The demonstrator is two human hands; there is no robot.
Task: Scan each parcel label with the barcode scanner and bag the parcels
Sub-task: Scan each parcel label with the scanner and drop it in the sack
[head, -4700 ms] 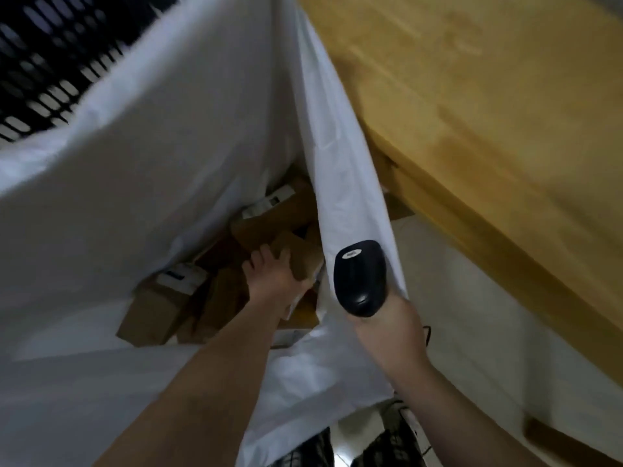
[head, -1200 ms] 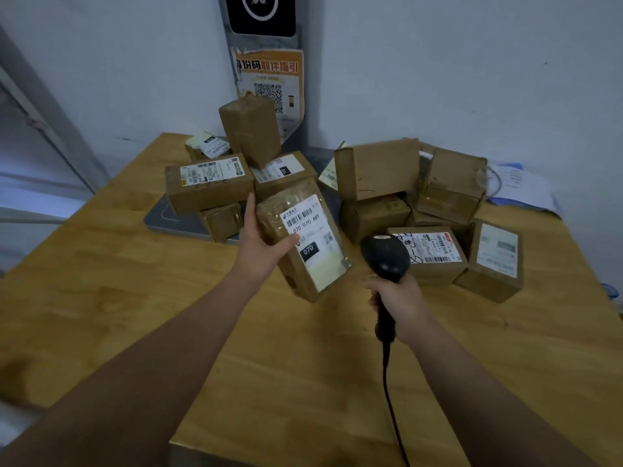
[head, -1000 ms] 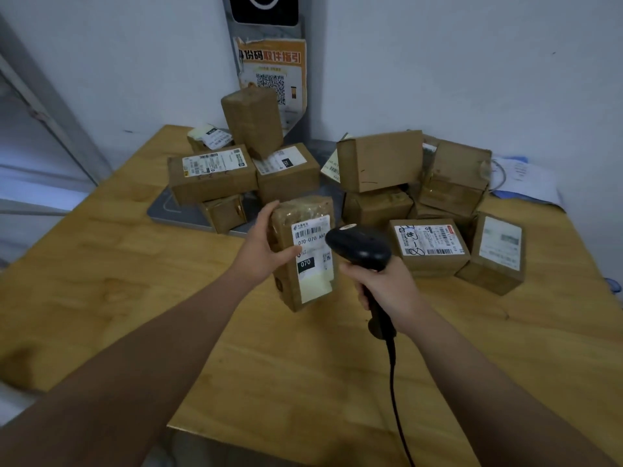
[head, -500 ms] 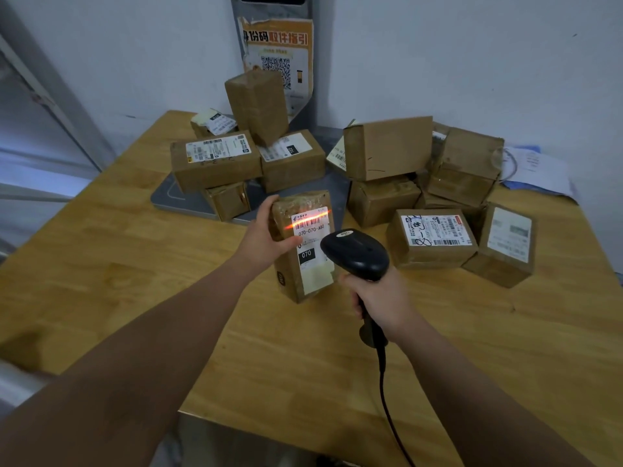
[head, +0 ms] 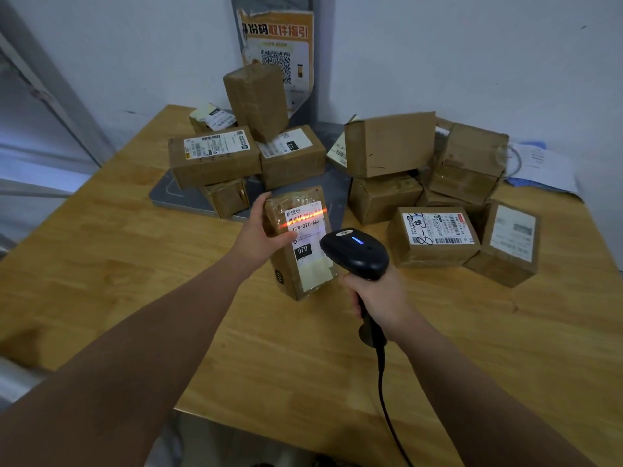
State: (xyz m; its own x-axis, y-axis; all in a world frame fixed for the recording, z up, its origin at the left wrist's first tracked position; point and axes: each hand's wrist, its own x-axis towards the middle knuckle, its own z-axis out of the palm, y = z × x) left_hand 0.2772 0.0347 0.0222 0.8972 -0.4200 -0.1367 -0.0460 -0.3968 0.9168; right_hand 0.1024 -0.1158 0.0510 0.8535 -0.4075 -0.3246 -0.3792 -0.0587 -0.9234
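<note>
- Scanning now: left hand (head: 261,234) grips a parcel (head: 303,242); right hand (head: 377,298) grips the scanner (head: 354,252), its beam on the label.
- Left: many parcels (head: 435,235) on the bench (head: 101,251), unbagged.

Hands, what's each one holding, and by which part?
The left hand grips the parcel by its upper left side; the right hand grips the barcode scanner by its handle.

taped brown parcel (head: 296,244) upright, scanner (head: 354,252) alongside
</note>
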